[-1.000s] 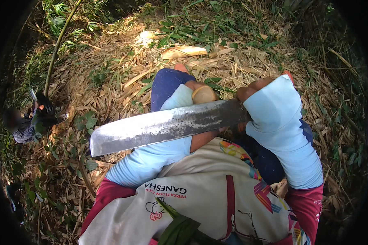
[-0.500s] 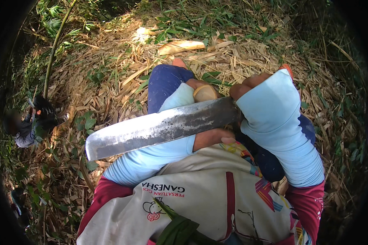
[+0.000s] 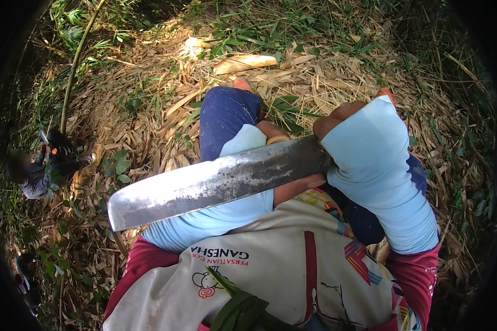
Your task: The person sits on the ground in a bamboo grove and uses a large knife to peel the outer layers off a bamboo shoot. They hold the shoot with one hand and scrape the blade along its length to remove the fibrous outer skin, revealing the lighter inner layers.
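Your right hand (image 3: 339,118) is closed in a fist at the handle end of a machete (image 3: 221,182); the handle itself is hidden by your fingers. Your right forearm rises from the lower right edge in a pale blue right sleeve (image 3: 395,182), which reaches over the back of the hand, and the knuckles lie toward the upper left.

The machete lies across the front of your body, its broad face turned to the camera. It points left, with the tip slightly lower than the handle end.

Your left hand (image 3: 291,190) is partly covered by the blade. Its fingers show above the blade and its thumb below, extended toward your right fist. A pale-rimmed piece (image 3: 278,139) shows beside those fingers, mostly behind the blade; whether the left hand grips it, and how far that hand is open, cannot be told. Your left forearm slants up from the lower left in a pale blue left sleeve (image 3: 226,212), passing behind the blade.
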Motion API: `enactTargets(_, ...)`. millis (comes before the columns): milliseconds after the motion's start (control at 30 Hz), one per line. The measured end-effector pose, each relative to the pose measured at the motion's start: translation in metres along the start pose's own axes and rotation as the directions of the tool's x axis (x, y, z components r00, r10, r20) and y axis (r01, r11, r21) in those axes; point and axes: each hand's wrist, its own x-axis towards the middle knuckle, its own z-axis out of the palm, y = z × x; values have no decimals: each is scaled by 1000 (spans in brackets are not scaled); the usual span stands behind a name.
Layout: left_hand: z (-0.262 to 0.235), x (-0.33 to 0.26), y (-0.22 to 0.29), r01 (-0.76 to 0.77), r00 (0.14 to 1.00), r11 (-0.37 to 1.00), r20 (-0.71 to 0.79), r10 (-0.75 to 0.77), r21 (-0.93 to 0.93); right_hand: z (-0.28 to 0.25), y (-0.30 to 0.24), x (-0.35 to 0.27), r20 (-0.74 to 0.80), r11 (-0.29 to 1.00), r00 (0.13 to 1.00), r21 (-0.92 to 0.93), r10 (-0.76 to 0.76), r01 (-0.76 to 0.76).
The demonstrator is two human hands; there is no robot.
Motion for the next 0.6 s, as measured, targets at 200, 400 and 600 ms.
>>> enactTargets(200,-16,0,-13,293,953,586,179,-246,-755,1,-2,-8,47,995,999,104,-10,5)
enactTargets(400,-11,3,-2,279,955,602,151,-255,-748,-6,-5,-2,76,999,996,9,-37,37)
enactTargets(600,-9,4,3,271,958,614,142,-250,-742,0,-2,-8,8,997,998,-35,-63,63)
